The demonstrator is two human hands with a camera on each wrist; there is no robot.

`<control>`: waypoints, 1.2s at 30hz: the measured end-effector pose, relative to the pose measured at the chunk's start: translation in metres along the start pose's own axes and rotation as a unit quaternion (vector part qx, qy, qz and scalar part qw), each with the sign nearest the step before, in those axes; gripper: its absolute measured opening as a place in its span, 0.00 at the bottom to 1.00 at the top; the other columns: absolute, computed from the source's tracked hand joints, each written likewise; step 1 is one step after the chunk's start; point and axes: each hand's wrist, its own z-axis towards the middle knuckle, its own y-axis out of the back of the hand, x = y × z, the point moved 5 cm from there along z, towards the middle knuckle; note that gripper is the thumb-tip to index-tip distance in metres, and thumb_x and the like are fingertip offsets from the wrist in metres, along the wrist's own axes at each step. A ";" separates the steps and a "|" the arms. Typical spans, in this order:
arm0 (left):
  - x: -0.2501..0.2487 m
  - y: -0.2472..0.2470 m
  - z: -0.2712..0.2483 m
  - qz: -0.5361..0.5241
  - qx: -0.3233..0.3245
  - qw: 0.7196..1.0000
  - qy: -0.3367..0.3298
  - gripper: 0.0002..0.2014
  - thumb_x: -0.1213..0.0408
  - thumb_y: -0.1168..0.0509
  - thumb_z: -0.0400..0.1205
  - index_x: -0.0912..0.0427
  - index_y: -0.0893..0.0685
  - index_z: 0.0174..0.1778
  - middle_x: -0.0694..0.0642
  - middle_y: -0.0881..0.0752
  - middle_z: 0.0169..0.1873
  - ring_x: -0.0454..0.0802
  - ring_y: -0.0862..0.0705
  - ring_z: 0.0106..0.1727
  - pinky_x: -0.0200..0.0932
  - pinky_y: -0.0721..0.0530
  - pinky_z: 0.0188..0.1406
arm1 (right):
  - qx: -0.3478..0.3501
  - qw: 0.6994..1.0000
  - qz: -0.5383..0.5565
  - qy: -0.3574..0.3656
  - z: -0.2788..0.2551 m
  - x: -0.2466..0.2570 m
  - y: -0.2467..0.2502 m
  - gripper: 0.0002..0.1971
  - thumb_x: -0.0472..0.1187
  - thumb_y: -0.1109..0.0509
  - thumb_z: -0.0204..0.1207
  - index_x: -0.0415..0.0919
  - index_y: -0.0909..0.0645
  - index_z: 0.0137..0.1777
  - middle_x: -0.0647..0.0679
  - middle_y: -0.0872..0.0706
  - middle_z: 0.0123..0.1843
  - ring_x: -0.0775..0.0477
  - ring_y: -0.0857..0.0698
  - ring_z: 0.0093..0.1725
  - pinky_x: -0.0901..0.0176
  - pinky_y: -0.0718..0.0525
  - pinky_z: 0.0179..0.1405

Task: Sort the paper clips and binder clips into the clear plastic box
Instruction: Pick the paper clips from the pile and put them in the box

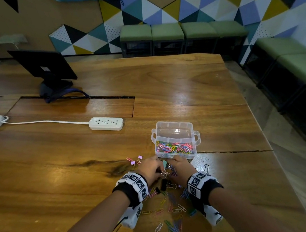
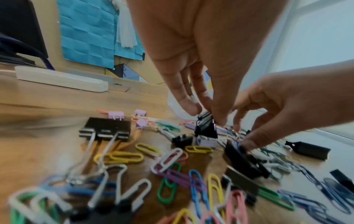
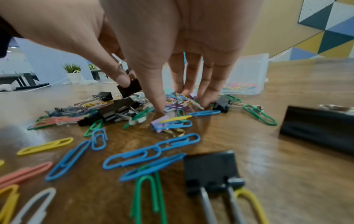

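Observation:
The clear plastic box [image 1: 173, 132] stands open on the wooden table, with coloured paper clips [image 1: 174, 148] in its front compartment. Just in front of it lies a mixed pile of paper clips [image 1: 171, 210] and black binder clips [image 2: 107, 127]. My left hand [image 2: 206, 115] pinches a small black binder clip [image 2: 205, 127] just above the pile. My right hand [image 3: 178, 103] reaches down beside it, thumb and straight fingers touching the clips on the table. In the head view both hands [image 1: 158, 170] nearly meet. Small purple binder clips [image 1: 133, 162] lie to the left.
A white power strip [image 1: 106, 123] with its cable lies further back on the left, and a monitor [image 1: 44, 65] stands behind it. Large black binder clips [image 3: 316, 127] lie to the right of the pile. The table's edge [image 1: 254, 113] runs along the right.

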 end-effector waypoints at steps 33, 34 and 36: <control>-0.009 -0.015 0.013 0.189 0.073 0.977 -0.069 0.28 0.76 0.40 0.82 0.60 0.35 0.79 0.60 0.31 0.75 0.60 0.33 0.75 0.48 0.35 0.75 | 0.082 0.996 -0.003 -0.039 -0.022 -0.019 -0.004 0.04 0.40 0.28 0.70 0.43 0.18 0.45 0.45 0.20 0.55 0.42 0.19 0.54 0.58 0.23 0.51; -0.009 -0.015 0.014 0.181 0.071 0.979 -0.064 0.27 0.76 0.39 0.81 0.60 0.32 0.77 0.60 0.29 0.73 0.60 0.31 0.74 0.49 0.33 0.74 | 0.084 0.995 0.001 -0.046 -0.023 -0.020 -0.003 0.03 0.40 0.28 0.70 0.45 0.17 0.43 0.45 0.19 0.53 0.44 0.20 0.50 0.59 0.24 0.49; -0.007 -0.013 0.015 0.162 0.062 0.984 -0.048 0.23 0.75 0.38 0.81 0.61 0.29 0.73 0.60 0.27 0.70 0.58 0.29 0.73 0.47 0.32 0.73 | 0.083 0.995 0.018 -0.058 -0.023 -0.022 -0.001 0.04 0.41 0.27 0.69 0.45 0.16 0.43 0.46 0.16 0.49 0.49 0.23 0.45 0.60 0.23 0.48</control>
